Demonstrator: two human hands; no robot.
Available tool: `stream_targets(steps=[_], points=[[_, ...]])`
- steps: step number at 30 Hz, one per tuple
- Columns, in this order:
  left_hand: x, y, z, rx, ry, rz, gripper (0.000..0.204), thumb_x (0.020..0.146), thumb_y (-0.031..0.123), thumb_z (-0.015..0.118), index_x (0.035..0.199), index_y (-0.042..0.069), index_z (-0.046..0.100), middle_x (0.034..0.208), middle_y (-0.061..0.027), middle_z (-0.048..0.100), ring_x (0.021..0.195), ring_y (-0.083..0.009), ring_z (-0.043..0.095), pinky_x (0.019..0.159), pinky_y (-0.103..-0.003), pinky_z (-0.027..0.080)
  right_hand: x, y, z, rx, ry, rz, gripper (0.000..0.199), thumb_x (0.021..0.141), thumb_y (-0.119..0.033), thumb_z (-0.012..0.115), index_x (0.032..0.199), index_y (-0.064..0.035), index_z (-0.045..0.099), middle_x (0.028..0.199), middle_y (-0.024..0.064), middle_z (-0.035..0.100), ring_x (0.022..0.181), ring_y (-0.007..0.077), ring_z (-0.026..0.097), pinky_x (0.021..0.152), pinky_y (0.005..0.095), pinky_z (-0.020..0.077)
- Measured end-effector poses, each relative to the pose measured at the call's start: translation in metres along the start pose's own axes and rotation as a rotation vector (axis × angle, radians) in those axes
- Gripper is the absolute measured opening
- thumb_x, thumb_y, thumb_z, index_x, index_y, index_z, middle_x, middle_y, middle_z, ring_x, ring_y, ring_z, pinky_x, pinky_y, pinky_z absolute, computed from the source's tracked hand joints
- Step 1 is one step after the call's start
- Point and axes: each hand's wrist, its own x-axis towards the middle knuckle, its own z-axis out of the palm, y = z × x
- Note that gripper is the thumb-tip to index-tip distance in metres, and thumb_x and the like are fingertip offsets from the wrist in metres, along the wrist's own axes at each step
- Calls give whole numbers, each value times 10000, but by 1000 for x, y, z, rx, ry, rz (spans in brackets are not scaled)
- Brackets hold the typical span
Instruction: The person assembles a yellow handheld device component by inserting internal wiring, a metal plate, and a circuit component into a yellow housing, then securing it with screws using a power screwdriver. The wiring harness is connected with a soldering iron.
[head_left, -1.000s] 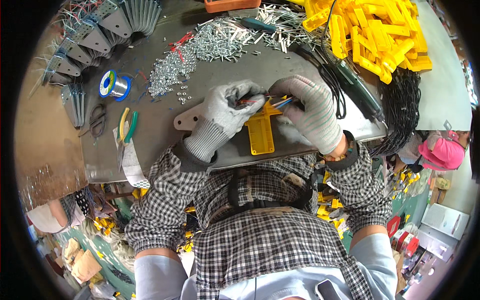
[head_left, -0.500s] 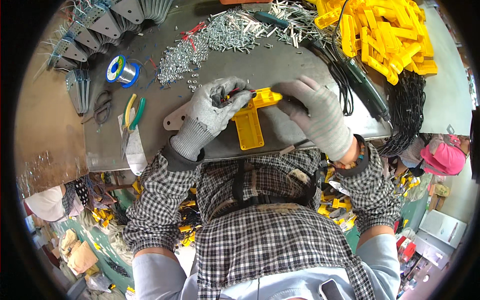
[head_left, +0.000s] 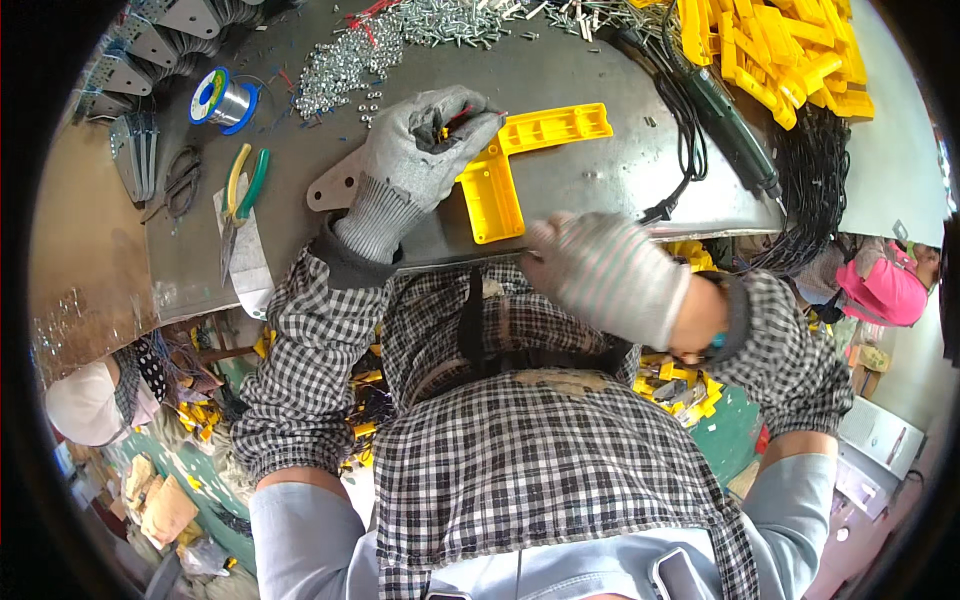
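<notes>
Up in the centre of the frame, the left hand (head_left: 425, 150), in a grey knit glove, rests on the corner of a yellow L-shaped plastic part (head_left: 520, 160) lying on the grey desk (head_left: 600, 190), its fingers curled tightly around small red and yellow wires. Lower and to the right, the right hand (head_left: 610, 275), also gloved, hovers blurred near the desk's front edge, apart from the yellow part; its fingers look loosely bent and nothing shows in its grasp. At the upper left lie a solder spool (head_left: 222, 97) and yellow-and-green-handled pliers (head_left: 243, 185). A pile of small screws (head_left: 350, 60) sits above the left hand, and a heap of yellow parts (head_left: 780, 50) fills the upper right.
</notes>
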Motion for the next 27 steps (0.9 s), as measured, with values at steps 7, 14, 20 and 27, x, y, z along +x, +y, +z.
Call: stream_targets(steps=[7, 14, 20, 27], points=[[0, -5, -3, -125, -22, -5, 195, 907, 178, 680, 960, -9, 658, 845, -32, 662, 805, -72, 605, 759, -240, 501, -2, 19, 7, 306, 138, -58, 153, 788, -129, 633, 922, -57, 652, 817, 114, 642, 741, 303, 656, 661, 390, 539], [-1, 14, -14, -191, -129, -137, 126, 911, 121, 663, 978, 14, 663, 883, 0, 663, 853, -63, 604, 796, -230, 495, 19, 38, -4, 1229, 415, 585, 220, 883, -154, 633, 1010, 21, 667, 773, 106, 684, 699, 110, 635, 617, 260, 504], [7, 20, -25, -236, -239, -231, 95, 910, 95, 647, 962, 16, 663, 853, 18, 634, 826, -56, 574, 765, -238, 474, 44, 35, 5, 1364, 639, 459, 207, 851, -32, 648, 1048, 29, 665, 913, 110, 702, 823, 133, 667, 737, 254, 543], [18, 19, -41, -337, -374, -279, 119, 917, 103, 645, 992, 11, 644, 872, 20, 625, 830, -63, 574, 763, -220, 485, 52, 42, 10, 1124, 726, 301, 196, 821, -33, 678, 1014, -8, 702, 853, 94, 673, 764, 166, 655, 695, 272, 528]])
